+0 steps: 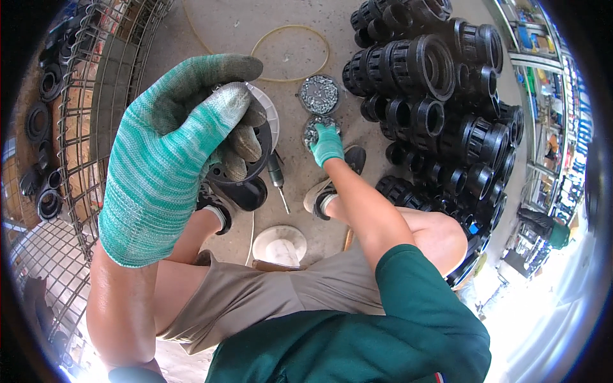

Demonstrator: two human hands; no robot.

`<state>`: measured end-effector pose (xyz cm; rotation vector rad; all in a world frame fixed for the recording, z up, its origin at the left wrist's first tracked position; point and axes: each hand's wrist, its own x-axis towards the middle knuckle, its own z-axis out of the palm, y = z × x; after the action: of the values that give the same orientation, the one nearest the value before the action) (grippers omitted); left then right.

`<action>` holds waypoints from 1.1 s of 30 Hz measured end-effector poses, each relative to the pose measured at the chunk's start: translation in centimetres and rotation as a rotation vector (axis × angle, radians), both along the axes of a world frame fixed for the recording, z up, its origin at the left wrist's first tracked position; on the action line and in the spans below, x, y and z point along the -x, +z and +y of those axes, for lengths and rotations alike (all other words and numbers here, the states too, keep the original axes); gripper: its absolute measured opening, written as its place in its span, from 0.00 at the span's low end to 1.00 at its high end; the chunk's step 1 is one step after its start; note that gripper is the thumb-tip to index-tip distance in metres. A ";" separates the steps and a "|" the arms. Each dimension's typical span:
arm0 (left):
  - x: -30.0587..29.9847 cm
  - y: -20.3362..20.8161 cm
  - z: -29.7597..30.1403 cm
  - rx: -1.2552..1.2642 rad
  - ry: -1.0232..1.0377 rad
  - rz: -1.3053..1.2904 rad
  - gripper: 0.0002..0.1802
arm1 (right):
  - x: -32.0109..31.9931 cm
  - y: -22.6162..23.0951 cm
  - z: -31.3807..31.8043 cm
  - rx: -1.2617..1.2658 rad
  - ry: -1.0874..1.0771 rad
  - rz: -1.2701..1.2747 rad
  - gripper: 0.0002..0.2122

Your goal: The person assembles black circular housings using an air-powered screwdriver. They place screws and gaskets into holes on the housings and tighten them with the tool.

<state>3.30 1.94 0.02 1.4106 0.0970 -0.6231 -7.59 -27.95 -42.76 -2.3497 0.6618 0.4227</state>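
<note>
On my far left I have a wire basket point(82, 127), with black rounded parts visible around it. Next to it, large and close to my camera, is the left hand point(172, 147) in a green knitted glove with greyed fingers. Its fingers are curled, gripping a black ring point(265, 153) that hangs in front of a dark shoe. Past the ring I make out part of a white disc point(273, 115), mostly hidden. Just right of that, a driver tool point(275, 171) lies on the floor point(217, 32), its bit toward me, and nearer still is a round white piece point(263, 246) between the legs. Farther off, a yellowish hose point(328, 54) loops on the floor. Right of centre, the far dish point(302, 101) holds small metal pieces. The gloved right hand point(327, 142) reaches into the near dish point(304, 135) of metal pieces; its fingertips are hidden, so I can't tell whether it grasps any. On the right I see stacked black fittings point(408, 70), then loaded shelves point(536, 60).
</note>
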 end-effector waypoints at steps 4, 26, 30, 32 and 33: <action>0.1 -0.4 0.2 0.002 0.012 0.005 0.22 | -0.6 -3.3 1.0 -0.512 -0.614 -0.116 0.22; 0.8 0.2 0.2 0.007 -0.026 -0.136 0.22 | -0.8 8.6 -4.7 -0.798 -0.516 0.155 0.09; 1.0 0.0 0.0 0.029 -0.035 -0.138 0.20 | -0.4 9.3 -5.3 -0.613 -0.426 0.143 0.08; 1.1 -0.1 0.1 0.031 -0.042 -0.150 0.20 | -0.2 9.7 -5.2 -0.562 -0.387 0.161 0.08; 1.1 0.0 0.1 0.032 -0.049 -0.161 0.20 | -0.1 9.8 -5.1 -0.523 -0.352 0.137 0.08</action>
<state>2.18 2.01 0.01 1.4306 -0.0754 -0.5467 -7.45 -33.03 -32.91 -1.6848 0.8881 0.5251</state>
